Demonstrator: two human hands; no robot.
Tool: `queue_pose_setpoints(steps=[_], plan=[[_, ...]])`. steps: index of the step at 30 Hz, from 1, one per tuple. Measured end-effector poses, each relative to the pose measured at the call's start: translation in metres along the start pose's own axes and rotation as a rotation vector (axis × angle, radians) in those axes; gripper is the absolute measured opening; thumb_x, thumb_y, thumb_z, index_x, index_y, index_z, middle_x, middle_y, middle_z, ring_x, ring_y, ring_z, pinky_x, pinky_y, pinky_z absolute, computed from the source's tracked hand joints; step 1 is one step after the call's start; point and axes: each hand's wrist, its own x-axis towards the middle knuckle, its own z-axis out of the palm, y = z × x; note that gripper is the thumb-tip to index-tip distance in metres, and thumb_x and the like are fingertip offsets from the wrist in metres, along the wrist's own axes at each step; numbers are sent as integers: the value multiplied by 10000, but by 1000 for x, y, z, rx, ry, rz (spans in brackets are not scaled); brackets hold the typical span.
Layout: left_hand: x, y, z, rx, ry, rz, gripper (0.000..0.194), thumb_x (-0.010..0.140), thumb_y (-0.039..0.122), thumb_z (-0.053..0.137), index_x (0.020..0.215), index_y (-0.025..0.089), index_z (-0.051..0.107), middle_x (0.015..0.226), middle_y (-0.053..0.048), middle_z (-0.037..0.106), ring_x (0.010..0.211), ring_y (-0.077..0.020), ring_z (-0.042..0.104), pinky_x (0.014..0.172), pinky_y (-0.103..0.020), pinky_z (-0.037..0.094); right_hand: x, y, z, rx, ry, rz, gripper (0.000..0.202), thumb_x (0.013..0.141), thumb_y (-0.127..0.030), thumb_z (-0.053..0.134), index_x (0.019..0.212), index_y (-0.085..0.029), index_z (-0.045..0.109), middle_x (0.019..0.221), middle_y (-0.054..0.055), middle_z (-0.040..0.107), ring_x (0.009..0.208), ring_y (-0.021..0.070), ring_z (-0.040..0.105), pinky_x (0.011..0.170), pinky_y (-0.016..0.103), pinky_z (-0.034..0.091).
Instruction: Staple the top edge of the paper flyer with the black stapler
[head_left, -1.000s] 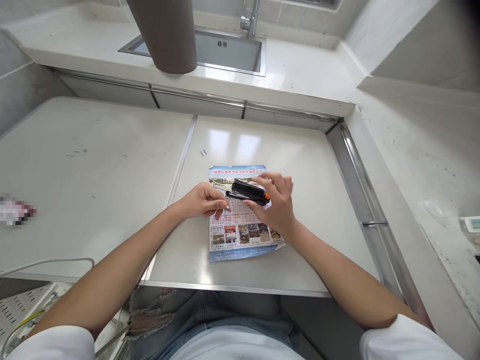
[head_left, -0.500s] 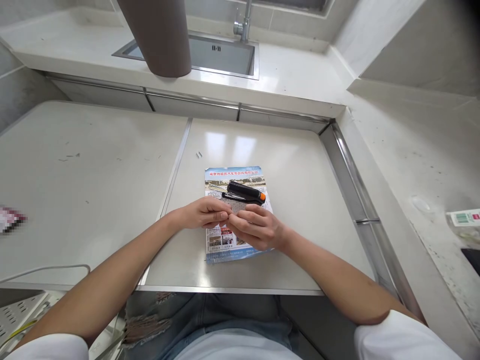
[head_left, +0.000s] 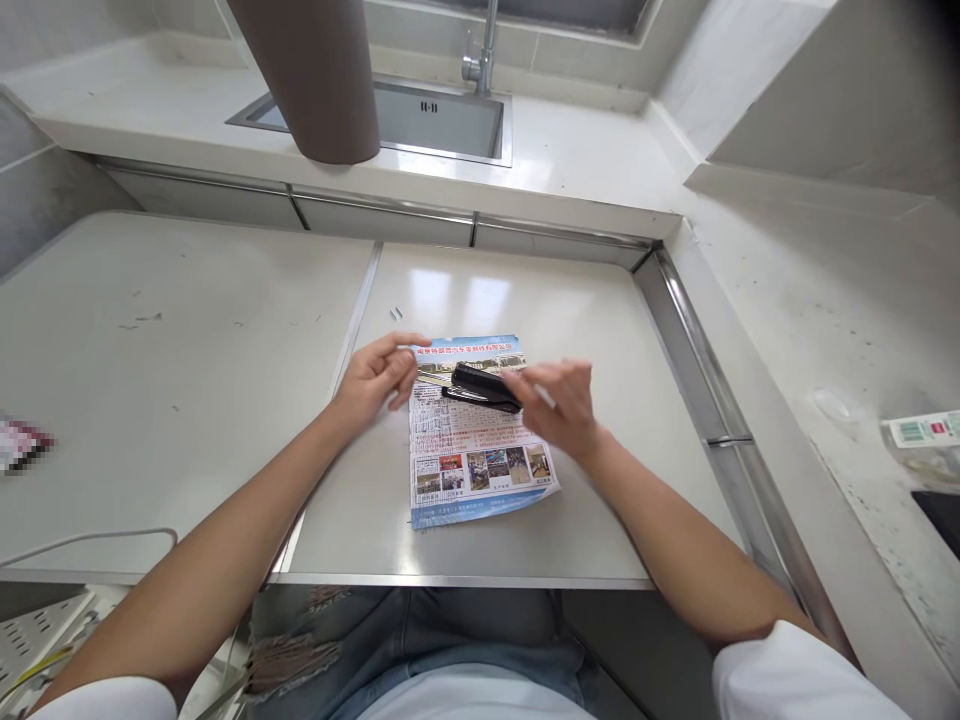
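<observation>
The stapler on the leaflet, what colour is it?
Black, in the head view: the stapler lies on the printed leaflet.

A stainless steel sink (head_left: 420, 115) with a chrome tap (head_left: 480, 50) sits in the white counter beyond; a brown cylindrical column (head_left: 307, 80) hangs before it; two loose metal staples (head_left: 395, 313) lie on the pale worktop (head_left: 187, 350); a labelled packet (head_left: 921, 432) rests far right.

Flyer (head_left: 474, 455) carried a red Chinese headline on blue top band, chars too small to read; body txt illegible.
</observation>
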Motion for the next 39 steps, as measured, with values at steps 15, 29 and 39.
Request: queue_pose_setpoints(steps=[15,29,39], plan=[[17,-28,-29,1317,2,-183,586,1127,348,364,1693,211,432,1811,-141,321,1685,-357,252,1339,-683,196,0,96,14,-40,-137,743,296,912,-135,522,1025,-185,791,1086,151,798,1073,332,676,1018,535,460],[19,-27,-27,1321,40,-156,571,1087,263,380,1635,184,521,1692,-177,505,1588,-371,429,1316,-688,259,17,44,9,123,48,449,394,1022,-159,444,1187,-269,784,1253,113,763,1177,312,658,1064,552,528],[17,-32,-42,1189,208,-14,307,1023,211,497,1103,165,790,1251,-161,646,987,-275,678,905,-435,592,17,9,12,447,-126,-45,417,1065,-487,613,1434,-300,666,1301,114,755,1156,292,705,1005,510,584]])
